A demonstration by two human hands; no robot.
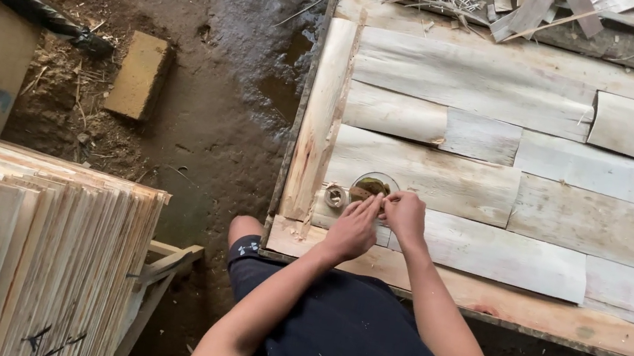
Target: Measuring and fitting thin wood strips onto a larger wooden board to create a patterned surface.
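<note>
Both hands meet over a small round tin (373,186) near the surface's (486,296) front-left corner, atop pale wood strips (455,175). The left hand (354,229) and right hand (405,215) pinch fingers together; what they grip cannot be told.

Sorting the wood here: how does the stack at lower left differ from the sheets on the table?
The stacked sheets stand on edge, packed tight; the laid sheets lie flat, side by side across the table. The stack sits untouched; both hands, left hand and right hand, work over the laid ones. Both are pale, thin wood.
</note>
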